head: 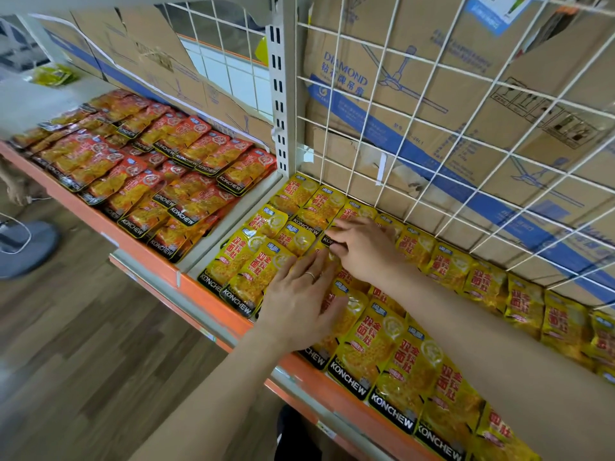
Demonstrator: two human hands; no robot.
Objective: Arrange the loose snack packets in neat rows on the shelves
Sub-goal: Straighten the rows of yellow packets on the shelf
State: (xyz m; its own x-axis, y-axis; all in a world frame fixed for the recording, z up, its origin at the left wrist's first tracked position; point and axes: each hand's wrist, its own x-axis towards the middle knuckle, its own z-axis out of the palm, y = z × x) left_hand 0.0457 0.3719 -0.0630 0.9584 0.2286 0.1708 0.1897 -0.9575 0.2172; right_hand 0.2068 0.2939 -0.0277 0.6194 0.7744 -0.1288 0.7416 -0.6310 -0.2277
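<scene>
Yellow snack packets (pixel 392 347) lie in overlapping rows on the right shelf (pixel 332 390), which has an orange front edge. My left hand (pixel 299 304) lies flat with straight fingers on the yellow packets near the shelf's front. Just beyond it, my right hand (pixel 362 251) curls its fingers and pinches the black lower edge of one yellow packet (pixel 327 240) in the middle rows. Red-orange snack packets (pixel 149 168) fill the left shelf (pixel 86 214) in rows.
A white wire grid (pixel 466 134) backs the right shelf, with cardboard boxes (pixel 416 94) behind it. A white slotted upright post (pixel 281 94) divides the two shelves. On the wooden floor (pixel 83 344) at far left are another person's hand (pixel 16 191) and a grey shoe (pixel 26 247).
</scene>
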